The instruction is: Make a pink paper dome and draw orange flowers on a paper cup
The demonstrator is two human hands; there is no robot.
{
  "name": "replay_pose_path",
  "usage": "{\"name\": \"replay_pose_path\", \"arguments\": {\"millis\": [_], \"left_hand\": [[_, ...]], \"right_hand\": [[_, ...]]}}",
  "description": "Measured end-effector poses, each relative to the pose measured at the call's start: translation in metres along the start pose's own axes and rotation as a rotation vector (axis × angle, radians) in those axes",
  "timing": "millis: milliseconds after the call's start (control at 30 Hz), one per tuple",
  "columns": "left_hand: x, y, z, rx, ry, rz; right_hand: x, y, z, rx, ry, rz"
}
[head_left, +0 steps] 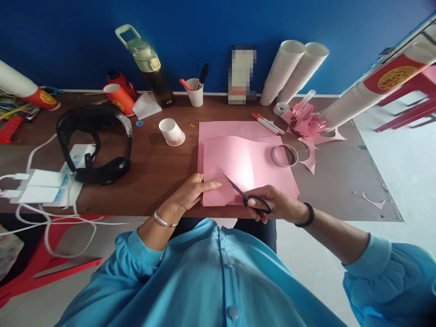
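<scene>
The right hand (267, 200) grips a pair of black-handled scissors (245, 197), fingers curled about the handles and the blades, nearly together, pointing between 10 and 11 o'clock over the top pink sheet (221, 156); whether the tip meets the paper I cannot tell. The left hand (195, 190) pinches that sheet at its near left edge, thumb lying on top and pointing to 3 o'clock, beside a round outline (220, 200) drawn near the bottom edge. The sheet lies over more pink paper (221, 128) on the brown tabletop (146, 190), at the edge nearest the person. Taking the sheet as the clock's centre, a roll of tape (295, 157) rests on the paper between 2 and 3, and two markers (267, 124) lie at 1. Crumpled pink scraps (308, 120) sit at 2. Farther out at 1 stand two stacks of white cups (284, 68), leaning slightly. A cup holding pens (195, 96) stands at 11, a lone paper cup (172, 133) tilts at 10, a dark bottle (157, 88) stands well beyond it, and a black headset (102, 174) lies at 9, against a white power strip (76, 156).
</scene>
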State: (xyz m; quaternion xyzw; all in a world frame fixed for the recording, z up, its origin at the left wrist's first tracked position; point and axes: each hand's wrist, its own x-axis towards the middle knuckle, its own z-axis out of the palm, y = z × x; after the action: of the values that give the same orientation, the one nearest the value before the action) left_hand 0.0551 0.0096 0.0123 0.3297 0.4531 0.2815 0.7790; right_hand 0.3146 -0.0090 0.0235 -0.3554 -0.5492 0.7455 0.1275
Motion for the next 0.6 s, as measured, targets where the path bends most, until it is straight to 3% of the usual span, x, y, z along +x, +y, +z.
{"name": "replay_pose_path", "arguments": {"millis": [600], "left_hand": [[0.0015, 0.0010, -0.0025, 0.011, -0.007, -0.003]], "right_hand": [[0.0040, 0.0031, -0.0062, 0.084, -0.034, -0.007]]}}
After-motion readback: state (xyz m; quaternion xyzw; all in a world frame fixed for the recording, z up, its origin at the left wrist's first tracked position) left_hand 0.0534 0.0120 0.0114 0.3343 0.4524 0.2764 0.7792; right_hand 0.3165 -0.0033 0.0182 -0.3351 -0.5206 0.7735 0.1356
